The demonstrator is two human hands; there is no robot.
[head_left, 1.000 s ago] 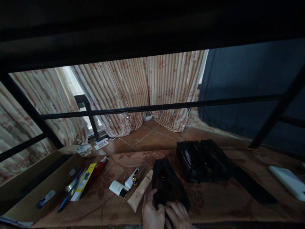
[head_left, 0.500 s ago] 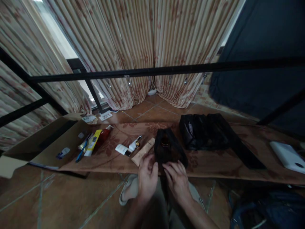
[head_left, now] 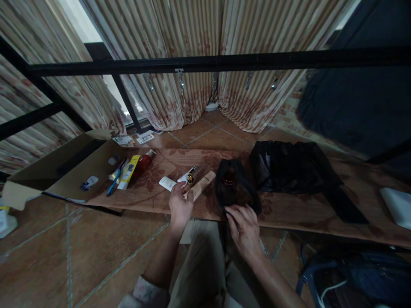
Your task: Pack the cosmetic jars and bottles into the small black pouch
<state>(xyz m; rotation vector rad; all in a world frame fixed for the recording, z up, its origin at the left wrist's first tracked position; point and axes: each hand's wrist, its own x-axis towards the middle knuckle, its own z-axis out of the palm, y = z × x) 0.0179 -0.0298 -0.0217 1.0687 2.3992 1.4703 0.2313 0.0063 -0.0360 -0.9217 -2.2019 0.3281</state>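
Observation:
My left hand [head_left: 180,206] reaches over the near side of several small toiletries, thumb and fingers apart. Around its fingertips lie a white tube with a dark cap [head_left: 167,183], another small white item [head_left: 183,177], a small gold-topped bottle [head_left: 190,179] and a beige tube [head_left: 203,185]. My right hand [head_left: 244,229] pinches the near rim of a black mesh pouch [head_left: 221,188]. The pouch stands open at the top, with a round amber item [head_left: 228,177] inside it.
A cloth-covered bench [head_left: 154,196] runs across. At left are a cardboard box [head_left: 70,179], a yellow-and-white tube [head_left: 129,173], a blue toothbrush-like item [head_left: 114,183] and a red pump bottle [head_left: 144,162]. A larger black bag [head_left: 289,167] and a white device [head_left: 396,205] lie right.
My left hand has left the pouch and moved left to the beige tube and the items beside it. My right hand stays at the pouch's near rim. The view has shifted slightly.

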